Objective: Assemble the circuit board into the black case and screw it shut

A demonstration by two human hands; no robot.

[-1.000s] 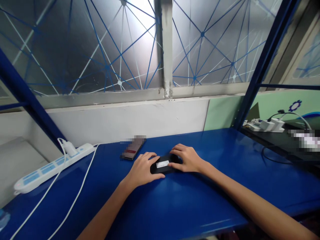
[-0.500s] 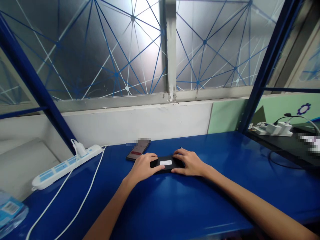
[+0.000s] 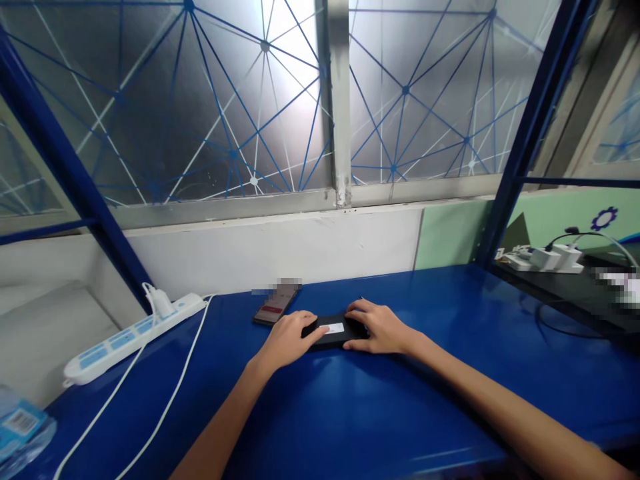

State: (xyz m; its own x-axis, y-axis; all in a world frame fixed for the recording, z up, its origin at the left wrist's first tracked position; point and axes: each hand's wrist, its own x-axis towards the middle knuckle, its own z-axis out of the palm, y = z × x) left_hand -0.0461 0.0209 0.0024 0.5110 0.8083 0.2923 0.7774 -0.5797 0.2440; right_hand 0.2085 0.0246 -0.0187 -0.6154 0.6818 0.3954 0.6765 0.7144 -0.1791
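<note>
Between left hand (image 3: 287,338) and right hand (image 3: 379,326) lies a black device (image 3: 333,329) — both hands clasp its ends.

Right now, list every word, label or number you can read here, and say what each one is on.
No text here can be read.
White sticker on the black device under both hands: too small.
Phone screen: red band, blurred.
Label on the packet at the left edge: print too small.
Blue gear sign on the green wall: no words.
</note>
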